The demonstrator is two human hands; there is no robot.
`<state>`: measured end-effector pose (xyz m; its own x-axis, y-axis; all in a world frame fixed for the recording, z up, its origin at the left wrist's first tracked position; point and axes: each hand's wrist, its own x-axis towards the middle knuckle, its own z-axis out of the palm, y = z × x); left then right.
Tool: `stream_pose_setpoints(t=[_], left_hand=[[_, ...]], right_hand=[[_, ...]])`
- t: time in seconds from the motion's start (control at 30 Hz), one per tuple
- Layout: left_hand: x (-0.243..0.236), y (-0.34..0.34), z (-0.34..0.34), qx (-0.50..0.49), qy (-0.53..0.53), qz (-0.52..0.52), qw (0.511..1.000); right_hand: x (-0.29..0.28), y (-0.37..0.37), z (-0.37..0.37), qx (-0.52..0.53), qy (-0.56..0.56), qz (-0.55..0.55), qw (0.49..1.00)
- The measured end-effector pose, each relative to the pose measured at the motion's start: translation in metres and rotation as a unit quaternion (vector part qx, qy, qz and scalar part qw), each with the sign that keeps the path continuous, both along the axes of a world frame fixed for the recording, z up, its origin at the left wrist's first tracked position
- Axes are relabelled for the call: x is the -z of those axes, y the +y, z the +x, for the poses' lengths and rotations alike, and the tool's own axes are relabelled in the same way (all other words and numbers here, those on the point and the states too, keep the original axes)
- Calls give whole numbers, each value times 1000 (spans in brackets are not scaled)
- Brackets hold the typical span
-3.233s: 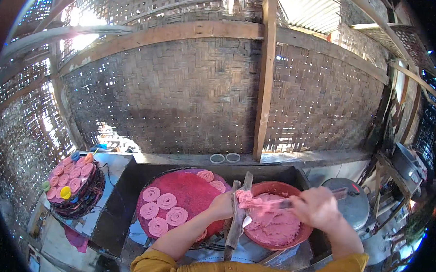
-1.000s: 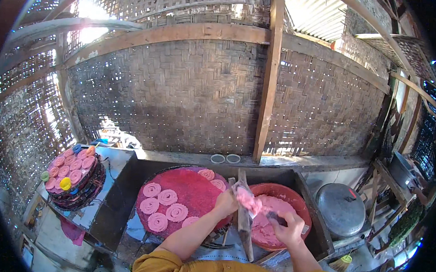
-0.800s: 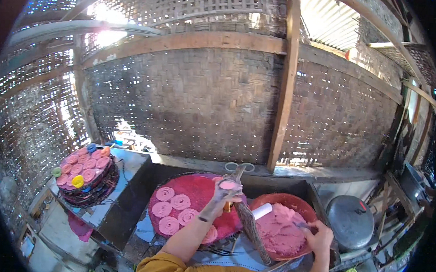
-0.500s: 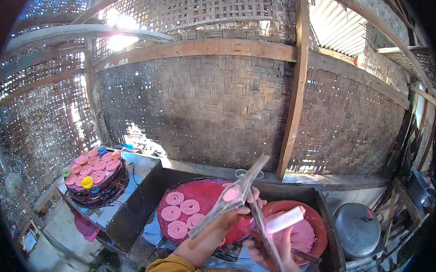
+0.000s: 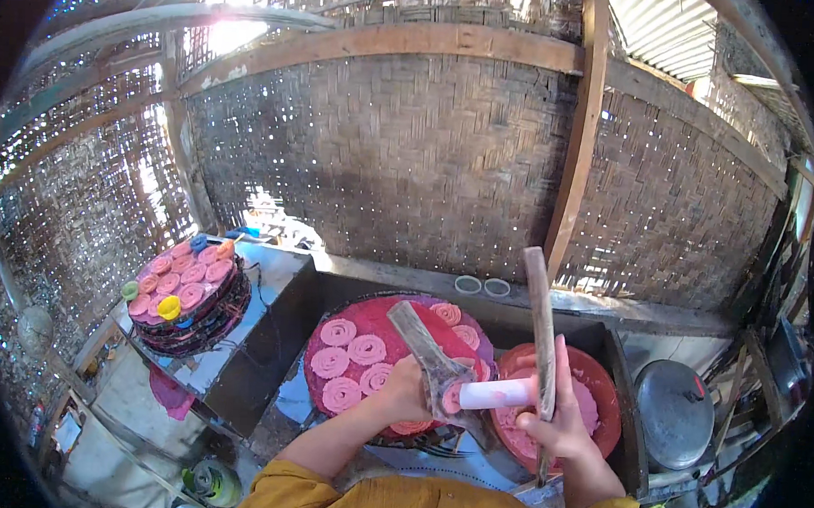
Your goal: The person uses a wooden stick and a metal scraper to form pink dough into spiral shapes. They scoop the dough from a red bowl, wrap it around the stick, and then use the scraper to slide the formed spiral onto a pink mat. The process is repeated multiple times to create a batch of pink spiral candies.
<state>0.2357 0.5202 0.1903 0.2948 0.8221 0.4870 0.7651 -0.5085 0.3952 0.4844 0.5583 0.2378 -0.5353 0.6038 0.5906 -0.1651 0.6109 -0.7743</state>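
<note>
We count two hands, both gripping. The left hand (image 5: 405,395) is closed around one wooden press (image 5: 434,364), at the lower centre of the frame; its single round hole is filled with pink dough (image 5: 452,397). The right hand (image 5: 560,433) pinches one wooden bar (image 5: 539,305) between thumb and fingers; one white cylinder (image 5: 501,394) projects from the bar, its free end at the hole. We cannot tell whether the two touch.

Below the press lies one round tray (image 5: 372,318). On it we count five dough spirals (image 5: 366,348) at left, two at upper right and one partly covered at the lower edge. To the right of the tray stands one red-brown bowl (image 5: 611,399) containing more pink dough.

At the left of the frame, one tray stack (image 5: 206,327) carries further spirals, one yellow cup (image 5: 169,308), one blue ring (image 5: 198,243) and one green ring (image 5: 130,290). At the lower right we find one lidded pot (image 5: 674,420).
</note>
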Motion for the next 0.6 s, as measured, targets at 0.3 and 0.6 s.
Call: stream_pose_setpoints(t=[0.3, 0.6], left_hand=[[3, -15, 16, 3, -90, 83, 992], [46, -35, -6, -66, -236, -138, 960]], right_hand=[[-3, -21, -7, 65, -138, 300, 942], [19, -37, -45, 7, -213, 217, 953]])
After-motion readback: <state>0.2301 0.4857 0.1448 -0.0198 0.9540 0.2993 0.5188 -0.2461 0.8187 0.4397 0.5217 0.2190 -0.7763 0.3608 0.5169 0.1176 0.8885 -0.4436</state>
